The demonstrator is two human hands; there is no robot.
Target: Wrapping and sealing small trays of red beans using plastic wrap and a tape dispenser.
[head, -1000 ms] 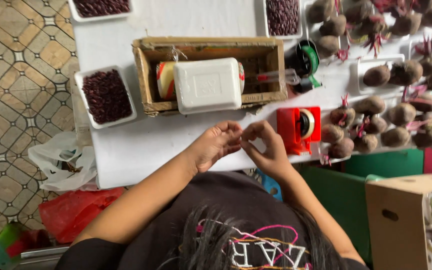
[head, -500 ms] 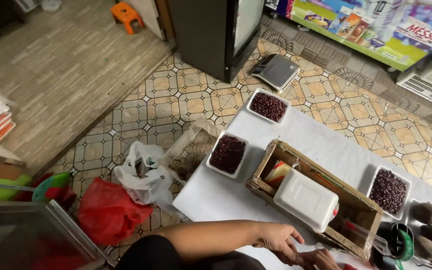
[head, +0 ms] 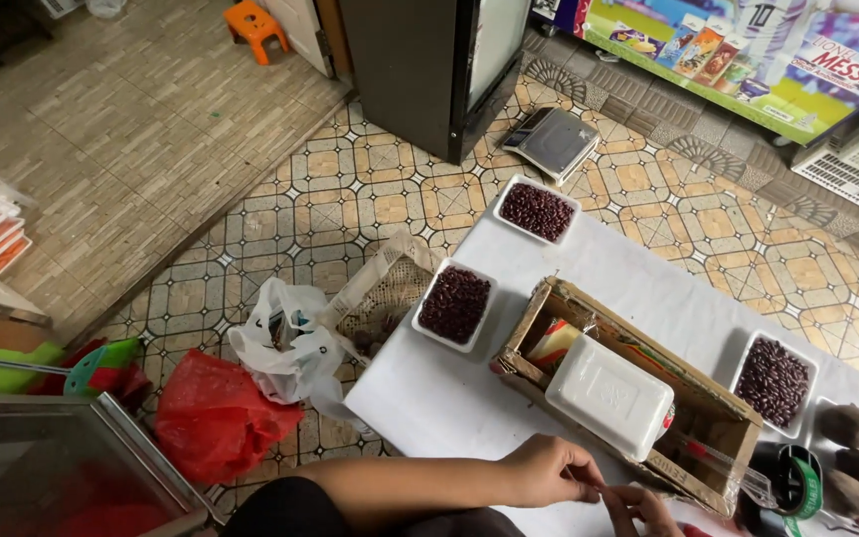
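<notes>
My left hand (head: pixel 547 469) and my right hand (head: pixel 640 507) meet at the near edge of a white table (head: pixel 429 398). Their fingertips pinch a thin pale strip (head: pixel 601 487) between them; it is too small to identify. Just beyond the hands stands a long cardboard box (head: pixel 521 348) with a white foam container (head: pixel 608 398) lying in it. My right hand is partly cut off by the bottom edge of the view.
Three white trays of dark red beans (head: pixel 454 303) (head: pixel 537 211) (head: pixel 773 370) sit on the table. Brown tubers (head: pixel 852 428) and a green tape roll (head: pixel 797 487) lie at right. On the tiled floor are a red bag (head: pixel 216 418), white bag (head: pixel 285 343), woven basket (head: pixel 390 293) and scale (head: pixel 552 139).
The view has swung from straight down on the table to out over the floor. My hands stay together at the table's near edge, still pinching.
</notes>
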